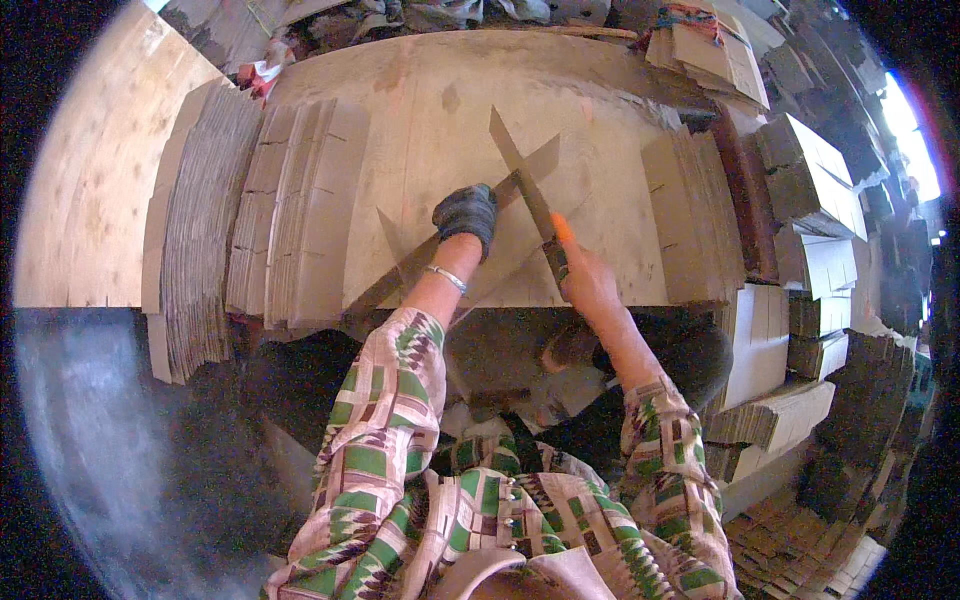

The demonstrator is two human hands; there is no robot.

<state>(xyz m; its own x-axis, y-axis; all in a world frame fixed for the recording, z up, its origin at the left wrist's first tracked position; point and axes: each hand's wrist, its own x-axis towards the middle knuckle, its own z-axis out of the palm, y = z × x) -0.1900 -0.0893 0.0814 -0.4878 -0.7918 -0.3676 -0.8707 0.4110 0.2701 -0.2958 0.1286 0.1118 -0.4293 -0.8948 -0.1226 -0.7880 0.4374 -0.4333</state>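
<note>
My left hand [467, 215], in a dark glove, is closed around a long brown cardboard strip [385, 288] that slants up to the right. Another thin piece [392, 238] stands up across that strip, left of the glove. In my right hand [590, 280] is a narrow, dark-edged cardboard strip [512, 150], held upright and tilted to the left. An orange patch [562, 230] shows at the right thumb; whether it is a finger cover cannot be made out. The two strips cross just above and right of my left hand. My right fingertips are partly hidden.
Slotted cardboard sheets stand in stacks on the left [205, 220] and lie on the right [695, 215] of the wooden table [420, 110]. More cardboard bundles [805, 180] are piled beyond the right edge. A plywood board [95, 180] lies at far left.
</note>
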